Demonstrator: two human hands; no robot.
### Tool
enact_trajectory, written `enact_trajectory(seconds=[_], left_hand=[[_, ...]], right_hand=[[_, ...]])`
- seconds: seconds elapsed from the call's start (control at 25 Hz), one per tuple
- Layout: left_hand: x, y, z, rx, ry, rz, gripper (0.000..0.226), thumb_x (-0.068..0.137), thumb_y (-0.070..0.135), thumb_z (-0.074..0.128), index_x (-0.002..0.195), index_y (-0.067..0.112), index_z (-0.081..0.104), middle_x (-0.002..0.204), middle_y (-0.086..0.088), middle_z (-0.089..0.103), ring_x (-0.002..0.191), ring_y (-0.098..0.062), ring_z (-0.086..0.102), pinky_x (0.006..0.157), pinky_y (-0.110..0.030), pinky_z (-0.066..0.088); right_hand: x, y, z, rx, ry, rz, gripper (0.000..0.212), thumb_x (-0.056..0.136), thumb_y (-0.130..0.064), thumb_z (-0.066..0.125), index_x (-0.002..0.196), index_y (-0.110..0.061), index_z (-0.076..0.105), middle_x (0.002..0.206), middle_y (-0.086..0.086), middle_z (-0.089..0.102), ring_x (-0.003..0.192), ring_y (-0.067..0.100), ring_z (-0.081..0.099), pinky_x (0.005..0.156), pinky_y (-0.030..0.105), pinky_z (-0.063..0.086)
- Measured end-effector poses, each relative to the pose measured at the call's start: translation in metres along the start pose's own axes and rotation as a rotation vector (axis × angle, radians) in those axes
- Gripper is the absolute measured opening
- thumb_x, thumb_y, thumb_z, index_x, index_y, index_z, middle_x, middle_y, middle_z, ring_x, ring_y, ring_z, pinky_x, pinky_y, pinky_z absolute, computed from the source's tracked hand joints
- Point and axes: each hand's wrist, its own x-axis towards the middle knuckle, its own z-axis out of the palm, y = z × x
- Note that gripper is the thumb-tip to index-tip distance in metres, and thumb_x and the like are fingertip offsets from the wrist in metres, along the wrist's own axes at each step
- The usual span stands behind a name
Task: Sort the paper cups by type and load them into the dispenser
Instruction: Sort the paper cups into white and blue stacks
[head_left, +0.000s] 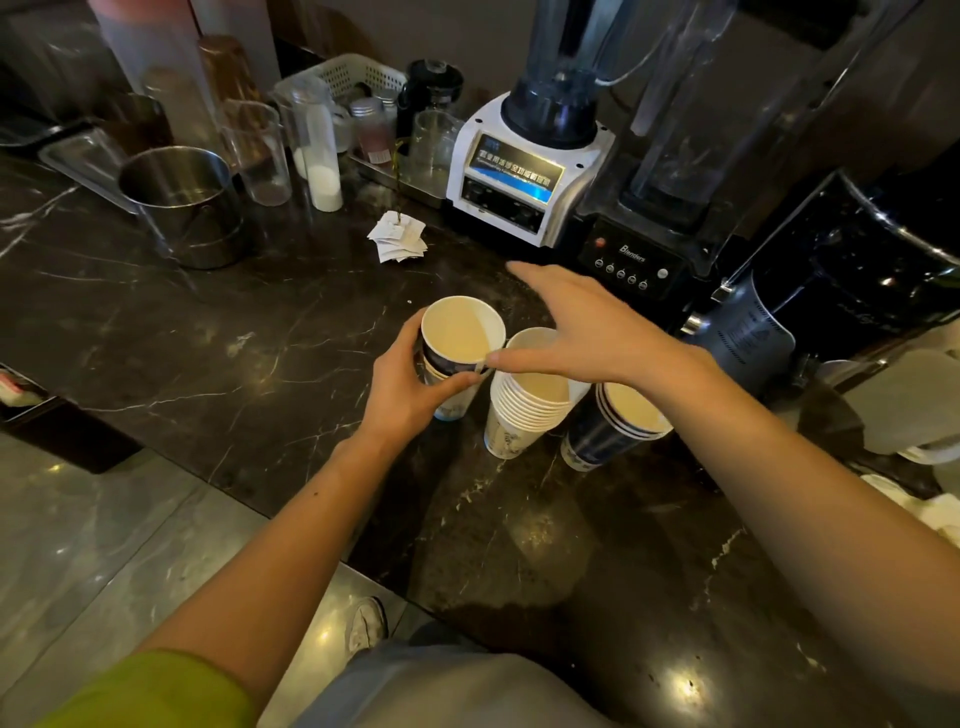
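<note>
Nearest the camera: a green sleeve (156, 691) on the left arm, grey clothing below, and a shoe (368, 622) on the tiled floor beside the dark marble counter (208, 322).

Mid-counter, left hand (402, 384) is wrapped round a short stack of dark-printed paper cups (460, 345), fingers curled on the far side w/ thumb on the near side, firm hold; stack bottom looks to be on or just above the counter, can't tell which. Right hand (582, 325) hovers over the cups, fingers spread wide and flat, holding nothing; its thumb tip is touching or just beside the rim of the held stack.

Just right of that, under the right hand, a taller white cup stack (524, 410) stands on the counter, many rims showing. Next to it, further right, a dark blue cup stack (613, 426), approx. 3–4 rims, tilted a bit.

Farther back: paper slips (397, 236), steel pot (182, 205) at left, clear glasses and jars, white basket (348, 75). Back right: white-base blender (530, 166), black blender (654, 228), then a black machine (852, 260) at the edge.
</note>
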Motion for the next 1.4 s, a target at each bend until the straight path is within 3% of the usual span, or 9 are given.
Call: enact_trajectory(seconds=[0.12, 0.28, 0.4, 0.6, 0.72, 0.84, 1.04, 1.2, 1.4], left_hand=[[-0.002, 0.001, -0.001, -0.038, -0.021, 0.023, 0.085, 0.072, 0.029, 0.085, 0.143, 0.031, 0.037, 0.137, 0.017, 0.051, 0.128, -0.001, 0.048, 0.108, -0.03, 0.042], [-0.002, -0.001, -0.003, -0.042, -0.042, 0.004, 0.089, 0.07, 0.027, 0.087, 0.144, 0.028, 0.037, 0.139, 0.011, 0.053, 0.129, -0.003, 0.048, 0.108, -0.032, 0.043], [-0.002, -0.01, -0.004, 0.006, -0.077, -0.043, 0.089, 0.068, 0.028, 0.087, 0.143, 0.023, 0.04, 0.14, 0.007, 0.054, 0.129, -0.009, 0.051, 0.108, -0.039, 0.045], [0.003, -0.012, -0.005, 0.085, -0.099, -0.041, 0.086, 0.069, 0.026, 0.086, 0.142, 0.026, 0.04, 0.141, 0.004, 0.052, 0.129, -0.011, 0.049, 0.107, -0.038, 0.043], [0.001, -0.012, -0.005, 0.092, -0.088, -0.056, 0.086, 0.07, 0.028, 0.086, 0.142, 0.028, 0.04, 0.143, 0.006, 0.05, 0.13, -0.01, 0.047, 0.108, -0.039, 0.042], [-0.005, -0.003, -0.012, 0.083, 0.042, -0.032, 0.083, 0.07, 0.025, 0.086, 0.14, 0.025, 0.043, 0.14, 0.005, 0.052, 0.127, -0.009, 0.048, 0.107, -0.04, 0.044], [0.0, 0.071, -0.048, 0.015, 0.264, 0.208, 0.075, 0.075, 0.024, 0.082, 0.139, 0.012, 0.044, 0.138, -0.001, 0.052, 0.123, -0.007, 0.05, 0.101, -0.027, 0.048], [-0.006, 0.131, -0.041, -0.087, 0.191, 0.369, 0.076, 0.079, 0.024, 0.079, 0.141, 0.004, 0.039, 0.138, -0.003, 0.05, 0.126, -0.011, 0.053, 0.097, -0.029, 0.051], [-0.014, 0.14, 0.002, -0.082, 0.003, 0.35, 0.08, 0.078, 0.022, 0.08, 0.144, 0.007, 0.038, 0.138, 0.0, 0.052, 0.127, -0.009, 0.052, 0.098, -0.033, 0.052]], right_hand=[[0.033, -0.023, 0.016, -0.071, -0.11, -0.023, 0.111, 0.069, -0.07, 0.07, 0.155, -0.022, 0.018, 0.155, 0.005, 0.035, 0.142, 0.026, 0.033, 0.109, 0.049, 0.038], [0.053, -0.023, 0.035, -0.101, -0.106, -0.014, 0.098, 0.069, -0.062, 0.074, 0.148, -0.021, 0.033, 0.145, 0.006, 0.047, 0.133, 0.026, 0.042, 0.101, 0.044, 0.044], [0.049, -0.026, 0.023, -0.075, 0.026, -0.02, 0.088, 0.067, -0.062, 0.072, 0.141, -0.024, 0.044, 0.135, 0.005, 0.054, 0.123, 0.025, 0.049, 0.092, 0.041, 0.048], [0.008, -0.007, -0.038, 0.229, 0.318, -0.027, 0.086, 0.068, -0.062, 0.074, 0.141, -0.026, 0.046, 0.134, -0.007, 0.052, 0.122, 0.013, 0.049, 0.097, 0.032, 0.045], [-0.034, 0.022, -0.064, 0.371, 0.54, 0.02, 0.09, 0.065, -0.063, 0.074, 0.141, -0.025, 0.048, 0.139, -0.005, 0.053, 0.125, 0.011, 0.051, 0.105, 0.037, 0.045], [-0.075, 0.056, -0.067, 0.42, 0.654, 0.115, 0.087, 0.065, -0.062, 0.075, 0.14, -0.026, 0.048, 0.137, -0.006, 0.054, 0.124, 0.01, 0.053, 0.104, 0.038, 0.047], [-0.113, 0.092, -0.044, 0.456, 0.626, 0.235, 0.085, 0.067, -0.06, 0.076, 0.141, -0.029, 0.046, 0.137, -0.005, 0.053, 0.124, 0.013, 0.051, 0.097, 0.032, 0.047], [-0.127, 0.095, -0.036, 0.425, 0.63, 0.245, 0.085, 0.069, -0.058, 0.077, 0.142, -0.027, 0.046, 0.137, -0.005, 0.049, 0.121, 0.011, 0.046, 0.083, 0.016, 0.038], [-0.13, 0.102, -0.019, 0.366, 0.545, 0.264, 0.087, 0.071, -0.056, 0.078, 0.144, -0.024, 0.044, 0.135, -0.003, 0.047, 0.119, 0.011, 0.044, 0.09, 0.025, 0.035]])
